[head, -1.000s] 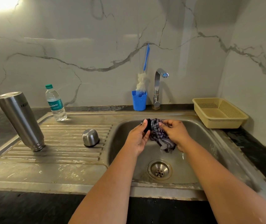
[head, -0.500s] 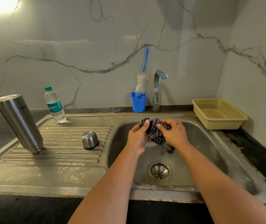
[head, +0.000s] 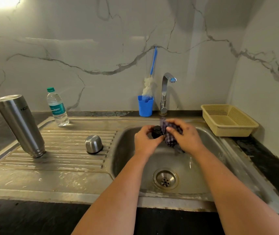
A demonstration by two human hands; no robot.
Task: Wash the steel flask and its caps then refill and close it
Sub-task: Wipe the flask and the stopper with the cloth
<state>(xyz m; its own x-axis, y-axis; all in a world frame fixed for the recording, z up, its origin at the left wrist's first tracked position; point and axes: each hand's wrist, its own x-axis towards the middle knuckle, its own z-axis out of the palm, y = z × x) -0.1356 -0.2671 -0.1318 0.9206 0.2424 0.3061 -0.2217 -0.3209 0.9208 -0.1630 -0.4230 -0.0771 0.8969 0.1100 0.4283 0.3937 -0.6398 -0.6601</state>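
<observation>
Both hands meet over the sink basin [head: 126, 158], the left hand [head: 146, 141] gripping a small black cap [head: 157, 132] while the right hand [head: 185, 137] clutches a checked cloth [head: 170, 134] against it, the steel flask [head: 20, 124] inverted on the drainboard [head: 64, 160] beside its steel cup cap [head: 93, 144]

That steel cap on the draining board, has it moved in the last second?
No. The steel cap sits on the same ridges of the draining board, mouth down, between the steel flask and the sink basin, as before.
</observation>
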